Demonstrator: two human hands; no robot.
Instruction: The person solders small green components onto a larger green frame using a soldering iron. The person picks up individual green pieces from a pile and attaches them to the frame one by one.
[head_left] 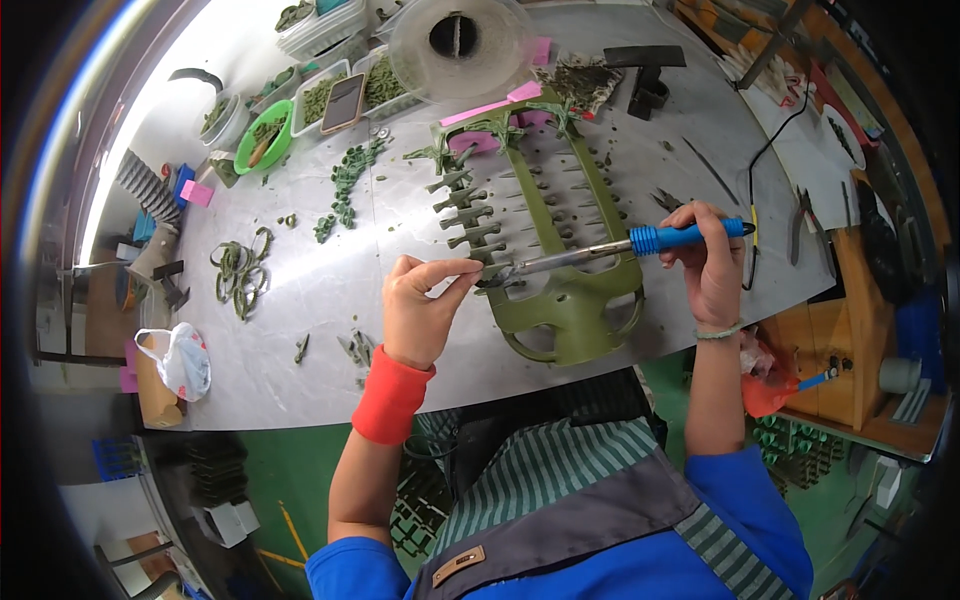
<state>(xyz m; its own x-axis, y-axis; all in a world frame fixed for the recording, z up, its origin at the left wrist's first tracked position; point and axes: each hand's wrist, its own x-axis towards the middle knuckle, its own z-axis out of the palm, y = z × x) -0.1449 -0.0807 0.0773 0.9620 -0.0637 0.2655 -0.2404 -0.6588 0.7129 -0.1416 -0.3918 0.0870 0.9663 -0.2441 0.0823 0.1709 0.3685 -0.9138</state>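
My right hand (714, 268) is wrapped round the blue handle of a soldering iron (684, 237), whose metal shaft points left. My left hand (424, 305), with a red wristband, pinches a small green piece (494, 271) between thumb and fingertips. The iron's tip meets or nearly meets that piece, at the lower left of a large olive-green frame (578, 312) lying on the table. Several small dark-green pieces (468, 215) stick out sideways along the frame's left bar; smaller spikes line the other bars. The exact contact at the tip is too small to tell.
Loose green pieces (352, 180) and a pile of green loops (240, 272) lie on the metal table (300, 215). At the back are a bright green bowl (245, 150), a phone (343, 103) and a round translucent container (410, 50). Pliers (800, 225) and a black cord (760, 165) lie right.
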